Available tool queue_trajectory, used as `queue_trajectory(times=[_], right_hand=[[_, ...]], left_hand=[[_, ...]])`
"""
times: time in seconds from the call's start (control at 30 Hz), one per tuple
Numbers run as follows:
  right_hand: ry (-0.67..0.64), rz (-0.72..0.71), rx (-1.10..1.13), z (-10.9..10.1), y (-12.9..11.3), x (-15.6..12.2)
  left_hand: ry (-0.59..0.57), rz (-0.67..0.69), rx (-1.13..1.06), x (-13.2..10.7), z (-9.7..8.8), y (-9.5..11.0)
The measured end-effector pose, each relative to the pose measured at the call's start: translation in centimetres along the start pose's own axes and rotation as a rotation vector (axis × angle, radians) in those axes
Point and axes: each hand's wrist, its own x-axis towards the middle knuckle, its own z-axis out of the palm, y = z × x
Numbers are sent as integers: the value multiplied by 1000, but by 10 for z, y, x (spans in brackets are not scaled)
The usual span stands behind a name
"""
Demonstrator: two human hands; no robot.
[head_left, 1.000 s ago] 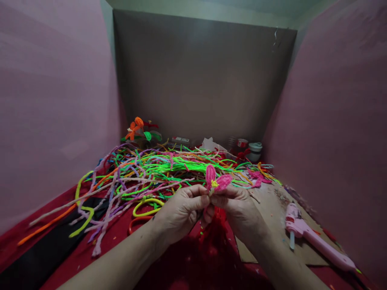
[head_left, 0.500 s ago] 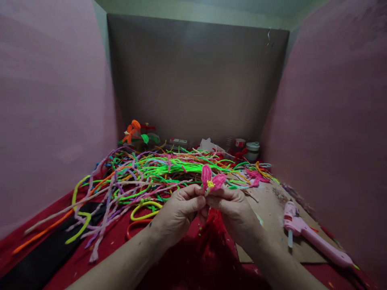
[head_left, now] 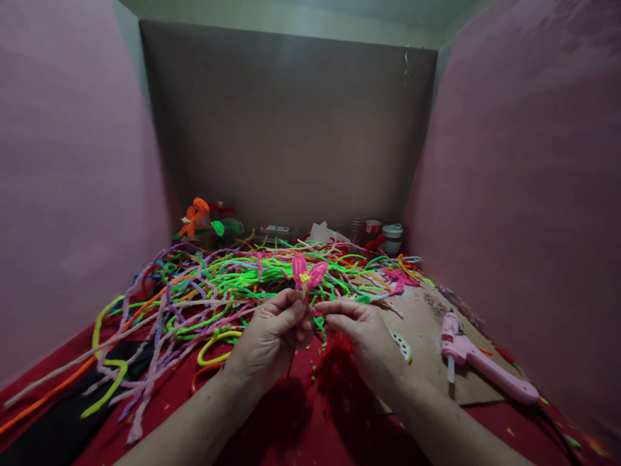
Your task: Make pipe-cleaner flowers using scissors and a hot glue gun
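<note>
The flower (head_left: 305,274) shows two fuzzy pink petals (head_left: 299,268), spread apart like a V, with a yellow centre (head_left: 305,278) (its surface looks bumpy) at their bases. It stands nearly upright, its pale stem (head_left: 303,292) pinched in the left hand (head_left: 272,327).

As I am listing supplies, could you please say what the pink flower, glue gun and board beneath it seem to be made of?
Pink flower: probably pipe cleaner, matte, judging by its fuzzy petals.
Glue gun: likely hard plastic with a smooth finish, given its moulded-looking body.
Board: perhaps cardboard, matte, given its flat, dull brown face.
</note>
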Motion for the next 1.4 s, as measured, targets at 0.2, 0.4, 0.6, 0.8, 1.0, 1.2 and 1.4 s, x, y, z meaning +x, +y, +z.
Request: queue_trajectory(times=[0.2,0.4,0.6,0.8,1.0,1.2,1.4], right_hand=[[168,-155,-311,-43,-24,19],[385,-12,-1077,-126,-52,85],[347,285,-1305,-159,-31,118],[398,314,-1253,-161,-20,116],[527,87,-931,-168,-65,101],[267,-140,-374,-123,-80,58],[-196,-148,186,-59,-54,24]], left_hand=[[29,-7,-2,4,-4,0],[-22,-19,24,4,-6,-3],[-9,-18,56,3,-5,-3],[20,-18,58,5,-4,-2],[-4,-35,8,5,-8,-4],[-34,-69,-131,4,-5,-8],[-6,-85,-168,-3,0,-9]])
